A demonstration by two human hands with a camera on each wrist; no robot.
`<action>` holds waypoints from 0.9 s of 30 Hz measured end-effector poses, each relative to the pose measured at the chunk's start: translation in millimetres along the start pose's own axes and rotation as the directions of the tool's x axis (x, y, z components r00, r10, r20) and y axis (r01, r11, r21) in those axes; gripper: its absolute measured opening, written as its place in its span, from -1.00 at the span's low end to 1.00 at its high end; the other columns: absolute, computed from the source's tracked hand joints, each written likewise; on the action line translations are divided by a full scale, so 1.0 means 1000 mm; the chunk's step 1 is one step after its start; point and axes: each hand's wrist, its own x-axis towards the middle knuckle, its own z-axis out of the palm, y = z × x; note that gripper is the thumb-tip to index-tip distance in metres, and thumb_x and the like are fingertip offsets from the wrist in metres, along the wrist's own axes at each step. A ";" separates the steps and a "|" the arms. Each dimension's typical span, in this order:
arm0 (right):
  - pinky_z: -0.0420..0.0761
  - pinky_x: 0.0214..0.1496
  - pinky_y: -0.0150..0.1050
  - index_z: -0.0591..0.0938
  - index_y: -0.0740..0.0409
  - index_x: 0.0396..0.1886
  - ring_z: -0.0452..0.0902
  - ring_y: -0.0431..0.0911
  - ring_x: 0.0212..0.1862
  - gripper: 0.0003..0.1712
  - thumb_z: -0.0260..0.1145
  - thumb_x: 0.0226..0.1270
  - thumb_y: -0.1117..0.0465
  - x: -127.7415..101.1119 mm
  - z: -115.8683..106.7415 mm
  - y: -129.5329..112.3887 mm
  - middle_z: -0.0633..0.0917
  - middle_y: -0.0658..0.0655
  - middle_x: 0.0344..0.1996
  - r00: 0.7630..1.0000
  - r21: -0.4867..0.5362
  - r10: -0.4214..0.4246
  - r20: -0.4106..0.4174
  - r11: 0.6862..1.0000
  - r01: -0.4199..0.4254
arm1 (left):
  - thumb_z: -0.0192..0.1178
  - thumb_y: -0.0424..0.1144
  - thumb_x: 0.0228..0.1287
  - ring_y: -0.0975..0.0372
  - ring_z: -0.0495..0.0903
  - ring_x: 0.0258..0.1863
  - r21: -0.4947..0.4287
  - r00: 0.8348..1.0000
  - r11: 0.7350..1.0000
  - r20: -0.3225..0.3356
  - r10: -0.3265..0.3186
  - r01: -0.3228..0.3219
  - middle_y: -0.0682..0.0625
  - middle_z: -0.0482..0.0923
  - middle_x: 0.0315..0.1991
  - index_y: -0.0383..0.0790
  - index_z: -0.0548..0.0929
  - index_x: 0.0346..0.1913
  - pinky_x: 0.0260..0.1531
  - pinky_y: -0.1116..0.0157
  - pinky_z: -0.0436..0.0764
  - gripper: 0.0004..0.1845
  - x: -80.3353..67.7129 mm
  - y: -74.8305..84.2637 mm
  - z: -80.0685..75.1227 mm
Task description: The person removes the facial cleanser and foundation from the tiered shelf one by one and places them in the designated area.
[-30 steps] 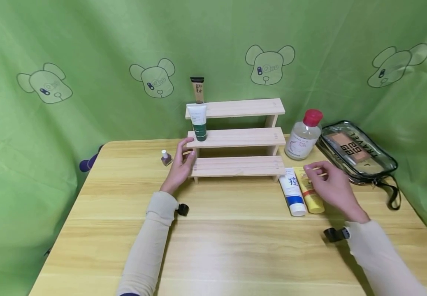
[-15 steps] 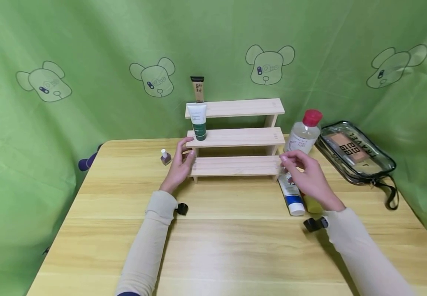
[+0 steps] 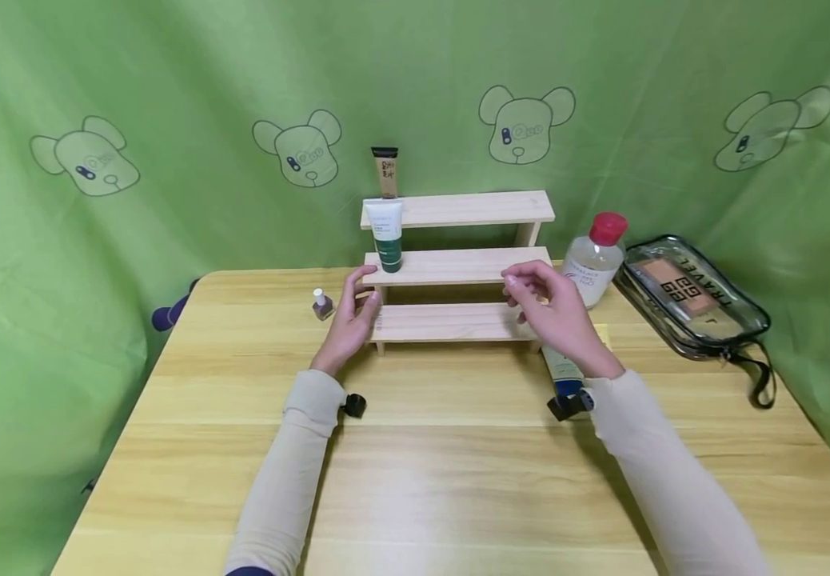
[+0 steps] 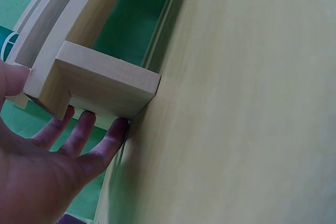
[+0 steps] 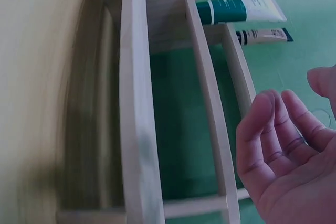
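A three-step wooden display rack [image 3: 458, 322] stands near the back of the table. My left hand [image 3: 346, 324] rests against its left end; in the left wrist view the fingertips [image 4: 86, 121] touch the side panel and the thumb lies by a board's edge. Above the rack's right part hovers my right hand [image 3: 555, 312], fingers loosely bent and nothing between them. On the left of the middle step a white-and-green squeeze tube [image 3: 386, 236] stands upright. Behind it, a tan tube [image 3: 388, 176] with a black end stands on the top step.
Below my right hand lies a white-and-blue tube [image 3: 566, 374], partly hidden, beside a mostly covered yellow tube [image 3: 604, 333]. A red-capped clear bottle [image 3: 593, 266] and a transparent travel pouch [image 3: 703, 300] are at right. A small nail polish bottle [image 3: 323, 305] stands at left.
My right hand has moved left, from over the yellow tube to above the rack's right part, with nothing in it. My left hand stays at the rack's left end.
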 end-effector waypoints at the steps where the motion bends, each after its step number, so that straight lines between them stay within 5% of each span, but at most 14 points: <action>1: 0.79 -0.26 -0.27 0.66 0.26 0.23 0.71 -0.08 -0.18 -0.64 0.25 0.73 0.09 0.003 0.003 -0.002 0.74 0.17 -0.11 1.000 0.009 -0.005 0.000 1.000 0.005 | -0.01 -0.32 0.75 -0.26 0.54 0.36 -0.003 1.000 1.000 0.001 0.001 -0.001 -0.28 0.39 0.43 0.18 0.29 0.61 0.39 -0.08 0.55 -0.46 0.000 0.000 0.000; 13: 0.75 -0.24 -0.36 0.57 0.22 0.36 0.72 -0.18 -0.21 -0.60 0.31 0.68 0.17 0.030 0.039 -0.016 0.74 0.24 -0.10 1.000 0.134 -0.012 -0.017 0.991 0.015 | 0.00 -0.33 0.74 -0.28 0.53 0.37 -0.028 1.000 1.000 0.009 -0.002 0.002 -0.33 0.38 0.44 0.11 0.29 0.63 0.40 -0.14 0.53 -0.45 0.000 0.000 0.000; 18: 0.78 -0.21 -0.32 0.53 0.16 0.41 0.72 -0.18 -0.18 -0.55 0.33 0.66 0.17 0.038 0.054 -0.022 0.73 0.09 -0.08 1.000 0.181 -0.014 -0.027 0.983 0.019 | 0.01 -0.32 0.74 -0.26 0.52 0.37 -0.027 1.000 1.000 0.008 -0.010 0.011 -0.32 0.37 0.45 0.12 0.28 0.64 0.39 -0.12 0.54 -0.44 0.001 0.002 -0.001; 27: 0.67 0.36 -0.23 0.47 0.20 0.46 0.66 -0.04 0.24 -0.47 0.36 0.65 0.16 0.052 0.078 -0.031 0.71 0.23 0.24 1.000 0.234 0.006 0.005 0.972 -0.007 | 0.00 -0.32 0.74 -0.22 0.54 0.35 -0.006 1.000 1.000 0.006 -0.010 0.010 -0.27 0.39 0.42 0.19 0.29 0.61 0.38 -0.06 0.56 -0.45 0.000 0.000 -0.001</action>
